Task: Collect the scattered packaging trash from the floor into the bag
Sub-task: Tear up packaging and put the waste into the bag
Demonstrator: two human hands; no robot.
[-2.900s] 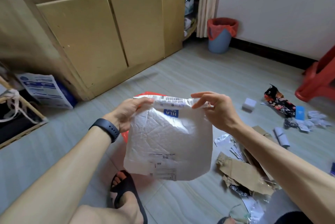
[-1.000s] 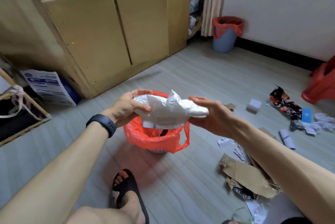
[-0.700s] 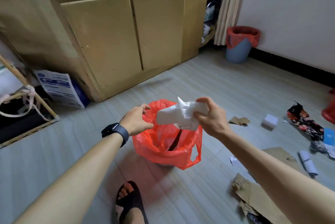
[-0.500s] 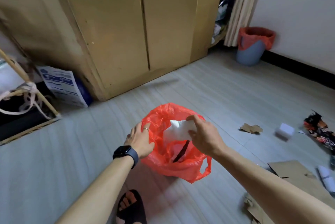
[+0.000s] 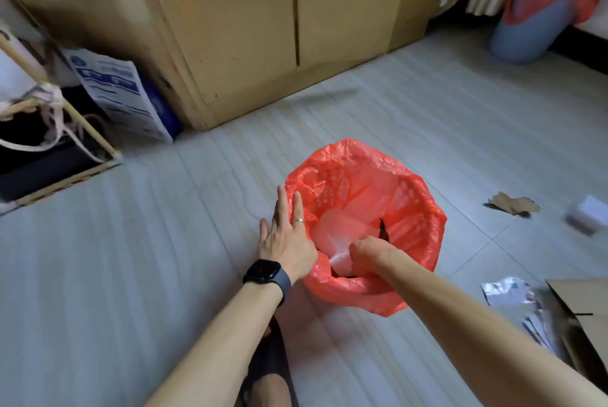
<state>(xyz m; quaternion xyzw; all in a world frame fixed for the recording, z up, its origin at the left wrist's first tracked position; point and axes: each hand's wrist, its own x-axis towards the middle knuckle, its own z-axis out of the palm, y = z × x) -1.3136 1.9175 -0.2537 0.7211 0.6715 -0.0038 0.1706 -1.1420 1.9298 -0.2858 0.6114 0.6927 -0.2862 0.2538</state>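
Observation:
A red plastic bag lines a small bin on the floor in front of me, its mouth wide open. My left hand lies with straight fingers against the bag's left rim, a ring on one finger and a dark watch on the wrist. My right hand is down inside the bag with curled fingers, gripping the crumpled white mailer low in the bag. Most of the mailer is hidden by the hand and the bag's near rim.
Right of the bag lie a torn cardboard scrap, a small white box, a silver foil wrapper and a flat cardboard piece. A wooden cabinet stands behind, a blue bin far right. My sandalled foot is below.
The flat white mailer was crumpled between both hands. My right hand carried it down into the red bag, while my left hand let go and moved to the bag's rim.

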